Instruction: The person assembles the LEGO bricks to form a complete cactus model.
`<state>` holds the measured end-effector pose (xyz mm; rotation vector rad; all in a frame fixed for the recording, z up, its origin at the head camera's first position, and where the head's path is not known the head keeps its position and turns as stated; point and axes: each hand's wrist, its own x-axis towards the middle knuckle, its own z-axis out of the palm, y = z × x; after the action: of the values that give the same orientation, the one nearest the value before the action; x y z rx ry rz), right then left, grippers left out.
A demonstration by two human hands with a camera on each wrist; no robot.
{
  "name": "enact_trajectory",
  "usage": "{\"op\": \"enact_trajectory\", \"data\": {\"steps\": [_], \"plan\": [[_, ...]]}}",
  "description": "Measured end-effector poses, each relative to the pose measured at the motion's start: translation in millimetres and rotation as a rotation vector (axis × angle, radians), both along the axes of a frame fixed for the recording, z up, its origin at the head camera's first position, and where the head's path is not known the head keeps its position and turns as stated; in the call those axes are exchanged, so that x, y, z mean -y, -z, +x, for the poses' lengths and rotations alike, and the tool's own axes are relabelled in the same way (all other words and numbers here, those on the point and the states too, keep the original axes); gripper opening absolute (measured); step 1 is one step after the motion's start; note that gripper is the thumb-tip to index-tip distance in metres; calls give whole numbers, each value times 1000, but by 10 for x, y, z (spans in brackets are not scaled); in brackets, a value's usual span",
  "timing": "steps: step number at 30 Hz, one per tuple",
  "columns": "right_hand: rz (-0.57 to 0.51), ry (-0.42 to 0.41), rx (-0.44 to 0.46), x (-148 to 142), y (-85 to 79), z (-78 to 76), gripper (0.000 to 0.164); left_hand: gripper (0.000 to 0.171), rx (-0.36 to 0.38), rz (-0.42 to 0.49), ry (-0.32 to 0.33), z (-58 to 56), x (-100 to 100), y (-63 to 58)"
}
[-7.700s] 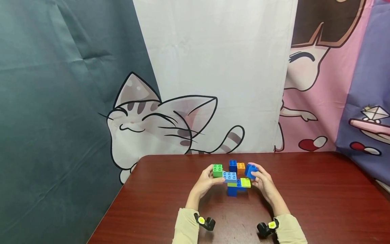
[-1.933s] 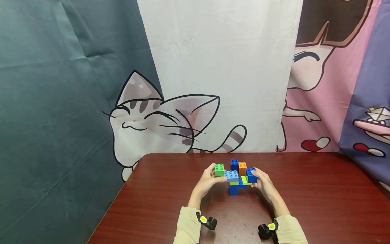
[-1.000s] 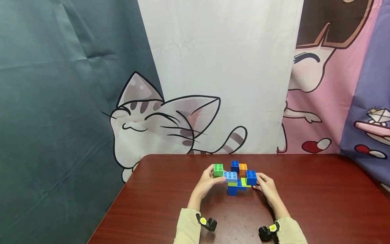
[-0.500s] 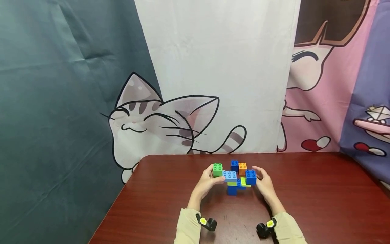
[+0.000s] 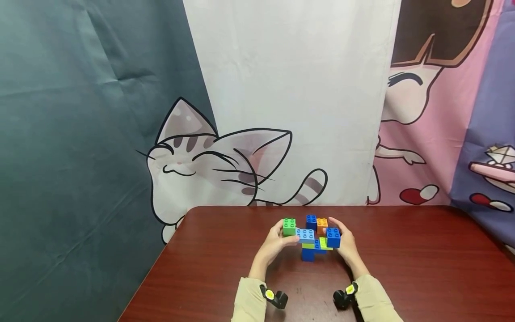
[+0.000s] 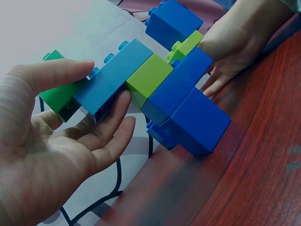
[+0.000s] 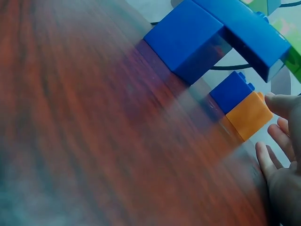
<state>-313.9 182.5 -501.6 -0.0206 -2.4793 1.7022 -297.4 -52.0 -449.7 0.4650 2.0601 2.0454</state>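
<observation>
I'm watching the left hand (image 5: 270, 247), its fingers pinching the light-blue brick (image 5: 305, 236) on the left side of the joined build (image 6: 164, 96); the green brick (image 5: 289, 226) sits further left, a dark-blue brick (image 5: 333, 238) tops the right end; and here's the right hand (image 5: 347, 248), fingers parted, holding nothing, just beside the orange brick (image 5: 322, 225), contact I can't tell; that one stands far on the tabletop (image 5: 201, 277), touching a blue brick (image 5: 311, 221) at its left.

Left grip (image 5: 275, 243) pinching, right grip (image 5: 347, 243) relaxed, both forearms (image 5: 250, 297) angled inward
</observation>
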Motion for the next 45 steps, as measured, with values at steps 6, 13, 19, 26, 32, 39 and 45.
{"op": "enact_trajectory", "data": {"steps": [6,13,19,26,32,39,45], "plan": [[18,-13,18,28,-11,-64,61,52,1,-4,-4,3,-1,-20],[94,2,31,61,-34,-81,65,53,16,0,4,1,-13,-30],[101,5,23,81,-26,-78,61,54,12,-1,-3,10,-3,-22],[61,79,-59,62,47,-69,50,53,7,-13,1,10,-1,24],[-26,98,-44,63,16,-81,52,51,-5,-11,6,0,-3,-36],[-112,134,-10,58,-11,-65,53,49,-10,-4,9,-7,0,-60],[-218,125,36,32,-7,-17,48,52,-11,-2,7,-1,7,-17]]}}
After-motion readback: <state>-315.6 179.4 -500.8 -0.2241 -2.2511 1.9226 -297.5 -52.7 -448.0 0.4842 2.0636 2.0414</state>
